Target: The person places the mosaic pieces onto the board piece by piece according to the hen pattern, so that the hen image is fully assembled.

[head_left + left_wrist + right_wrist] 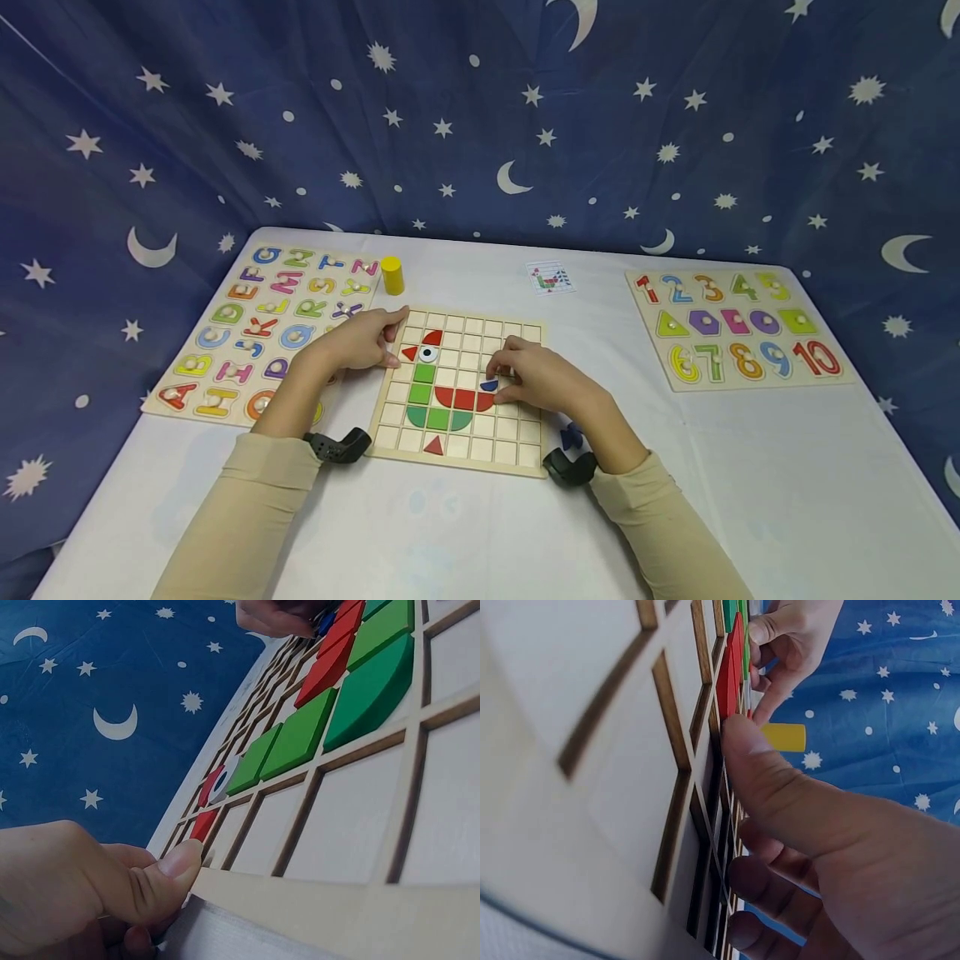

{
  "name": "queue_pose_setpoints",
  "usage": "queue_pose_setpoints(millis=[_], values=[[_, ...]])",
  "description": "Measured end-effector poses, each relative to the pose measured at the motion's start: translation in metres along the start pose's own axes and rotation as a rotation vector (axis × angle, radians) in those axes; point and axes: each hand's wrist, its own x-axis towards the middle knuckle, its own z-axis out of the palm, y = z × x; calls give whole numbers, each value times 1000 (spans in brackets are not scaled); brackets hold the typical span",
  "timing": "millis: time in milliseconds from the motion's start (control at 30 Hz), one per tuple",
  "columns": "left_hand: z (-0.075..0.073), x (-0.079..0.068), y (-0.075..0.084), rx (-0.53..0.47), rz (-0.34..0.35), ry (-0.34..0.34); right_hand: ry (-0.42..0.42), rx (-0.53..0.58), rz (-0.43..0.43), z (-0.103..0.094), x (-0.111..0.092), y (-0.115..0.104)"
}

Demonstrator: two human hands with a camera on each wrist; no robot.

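A wooden grid board (457, 467) lies on the table, bearing a bird-like figure of coloured pieces. My left hand (360, 340) holds its upper left edge, thumb (184, 859) on the rim beside a red triangle (409, 353). On the right side, my right hand (543, 377) pinches a small blue rounded piece (489, 386) between thumb and fingers, just above the red pieces (464, 400). The thumb hides that blue piece in the right wrist view. Green squares (423, 373), green rounded pieces (416, 416) and a white eye piece (428, 354) sit in cells.
A letter puzzle board (243, 325) lies left, a number and shape board (738, 329) right. Behind the grid stand a yellow cylinder (392, 276) and a small picture card (551, 277). Dark blue pieces (572, 436) lie beside my right wrist. A starry curtain (480, 108) hangs behind.
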Motion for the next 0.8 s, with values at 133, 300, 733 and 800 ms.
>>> queue_pose_setpoints(millis=[133,300,733,800], values=[[0,0,-1,8,2,1,4,-8,-15,1,1,0],[0,0,-1,5,-4,-5,7,-22,-35,1,2,0],[0,1,0,13,-25,-7,36,-29,-47,4,3,-2],[0,1,0,16,-27,-7,36,-28,-45,4,3,-3]])
